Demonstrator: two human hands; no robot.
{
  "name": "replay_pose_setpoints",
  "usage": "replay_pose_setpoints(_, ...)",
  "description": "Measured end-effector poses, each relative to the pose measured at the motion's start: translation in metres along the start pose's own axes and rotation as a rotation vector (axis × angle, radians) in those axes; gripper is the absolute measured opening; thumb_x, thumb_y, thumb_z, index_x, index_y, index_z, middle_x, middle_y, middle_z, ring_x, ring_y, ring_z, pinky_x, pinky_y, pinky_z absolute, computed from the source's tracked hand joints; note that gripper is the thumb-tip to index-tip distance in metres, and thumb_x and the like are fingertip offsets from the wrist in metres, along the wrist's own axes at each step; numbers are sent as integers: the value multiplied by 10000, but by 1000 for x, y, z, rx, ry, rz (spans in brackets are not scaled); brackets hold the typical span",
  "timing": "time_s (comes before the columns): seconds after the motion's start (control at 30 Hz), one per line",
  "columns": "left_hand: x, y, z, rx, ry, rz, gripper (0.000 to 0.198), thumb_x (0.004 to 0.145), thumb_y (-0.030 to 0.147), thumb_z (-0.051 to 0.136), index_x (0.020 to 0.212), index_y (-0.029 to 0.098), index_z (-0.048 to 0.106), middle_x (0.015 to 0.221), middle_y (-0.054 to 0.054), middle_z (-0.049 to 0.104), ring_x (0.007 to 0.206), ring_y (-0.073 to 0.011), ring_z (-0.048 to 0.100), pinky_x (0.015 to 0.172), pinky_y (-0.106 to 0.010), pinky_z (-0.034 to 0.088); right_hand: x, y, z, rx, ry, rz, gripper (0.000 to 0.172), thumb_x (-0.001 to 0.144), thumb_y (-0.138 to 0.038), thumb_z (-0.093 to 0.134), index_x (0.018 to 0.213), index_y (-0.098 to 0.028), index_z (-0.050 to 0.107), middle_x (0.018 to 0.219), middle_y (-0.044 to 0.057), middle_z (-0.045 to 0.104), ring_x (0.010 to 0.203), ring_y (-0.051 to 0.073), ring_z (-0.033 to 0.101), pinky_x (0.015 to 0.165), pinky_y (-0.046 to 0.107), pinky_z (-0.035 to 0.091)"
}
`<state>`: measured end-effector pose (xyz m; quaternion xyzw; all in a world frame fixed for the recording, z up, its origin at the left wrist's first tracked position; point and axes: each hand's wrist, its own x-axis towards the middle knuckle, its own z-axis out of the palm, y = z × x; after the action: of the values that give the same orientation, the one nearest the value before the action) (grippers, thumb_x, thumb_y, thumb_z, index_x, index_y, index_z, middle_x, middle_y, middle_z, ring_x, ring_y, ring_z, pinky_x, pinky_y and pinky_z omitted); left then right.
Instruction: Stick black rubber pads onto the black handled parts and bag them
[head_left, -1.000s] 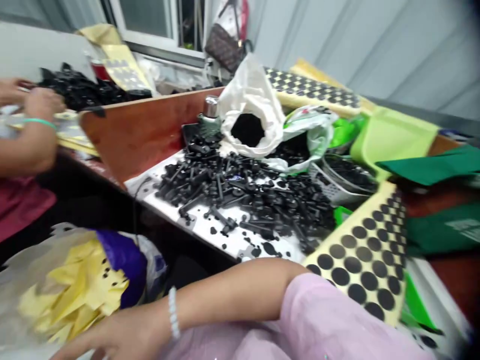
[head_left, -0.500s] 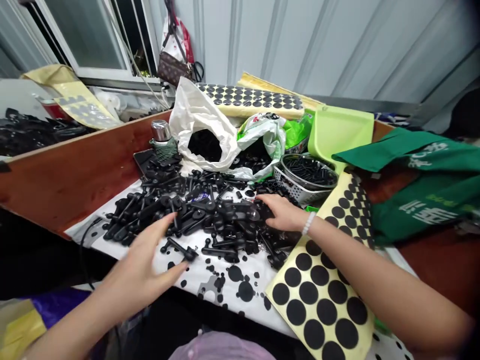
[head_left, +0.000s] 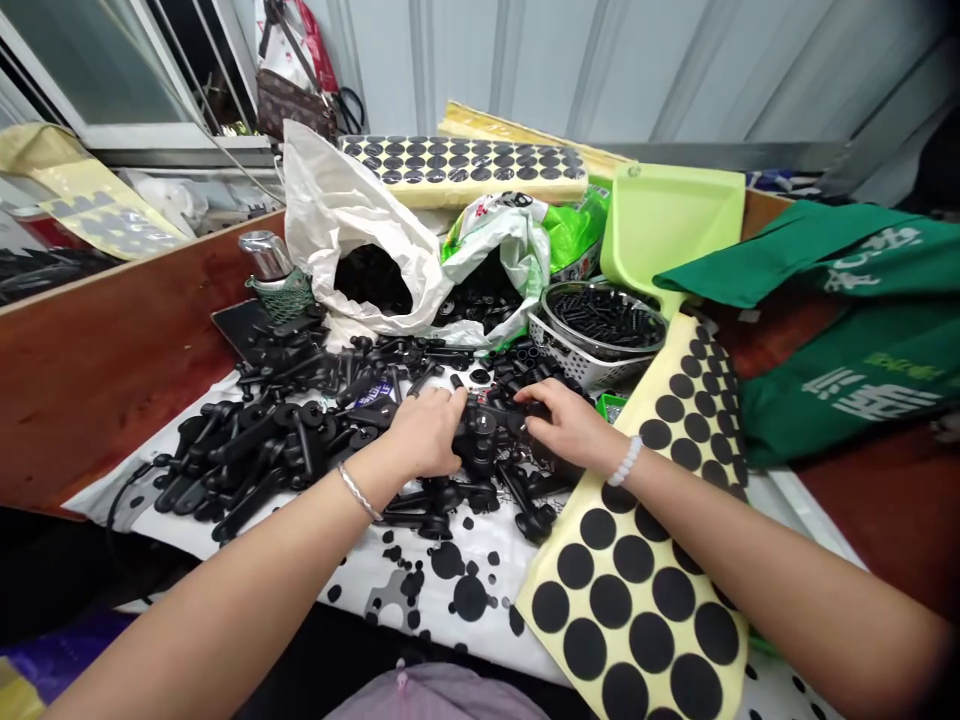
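Observation:
A heap of black plastic arm-shaped parts (head_left: 251, 440) with round ends lies across the spotted cloth (head_left: 360, 590). My left hand (head_left: 426, 432) is over the middle of this heap, palm down. Its thumb and fingers are apart beside a black part with a round cap (head_left: 484, 428); some fingertips are hidden. Facing it from the right is my right hand (head_left: 566, 425), its bent fingers and thumb around a black plastic part that is mostly lost against the dark heap. Small black rings (head_left: 529, 365) lie just behind the right hand.
A sheet of round black stickers (head_left: 630, 560) lies under my right forearm. Behind the heap are a white bag (head_left: 390, 225), a plastic bag of black discs (head_left: 499, 235) and a basket (head_left: 581, 365) holding a bowl of screws (head_left: 600, 315). A green dustpan (head_left: 671, 220) stands behind them.
My left hand has moved right and forward from the heap's near edge to its middle, closer to my right hand. My right hand stays at the heap. The view has shifted slightly.

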<state>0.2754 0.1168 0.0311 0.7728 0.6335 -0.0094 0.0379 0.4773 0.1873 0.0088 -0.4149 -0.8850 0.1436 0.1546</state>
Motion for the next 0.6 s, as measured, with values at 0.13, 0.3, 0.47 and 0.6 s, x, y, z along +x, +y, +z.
replay_pose_setpoints(0.13, 5, 0, 0, 49, -18, -21, 541, 609, 245, 657, 1121, 145, 515, 1082, -138, 601, 1030, -307, 544, 828, -392, 484, -12, 6, -5, 52, 53, 28, 319, 802, -64, 413, 1078, -138, 557, 985, 63, 593, 793, 158, 604, 713, 255, 496)
replay_pose_setpoints(0.3, 5, -1, 8, 73, 14, 10, 701, 627, 292, 660, 1257, 116, 408, 1102, -155, 594, 1043, -321, 540, 827, -401, 482, -34, -21, -17, -54, 15, -7, 220, 866, -117, 409, 995, -151, 584, 935, 61, 611, 824, 177, 608, 721, 263, 484)
replay_pose_setpoints(0.47, 4, -6, 13, 64, 47, 37, 748, 635, 311, 647, 1295, 107, 360, 1080, -160, 603, 1017, -312, 562, 809, -387, 486, -47, -58, -10, -290, -171, -46, 220, 803, -346, 668, 868, -142, 615, 862, 103, 620, 719, 254, 622, 617, 319, 463)
replay_pose_setpoints(0.6, 4, -11, 14, 36, 68, 52, 670, 645, 314, 633, 1249, 143, 401, 1057, -141, 612, 987, -296, 580, 789, -377, 492, -45, -61, 0, -414, -287, 10, 349, 731, -393, 721, 884, -108, 591, 726, 122, 638, 682, 304, 636, 592, 342, 462)
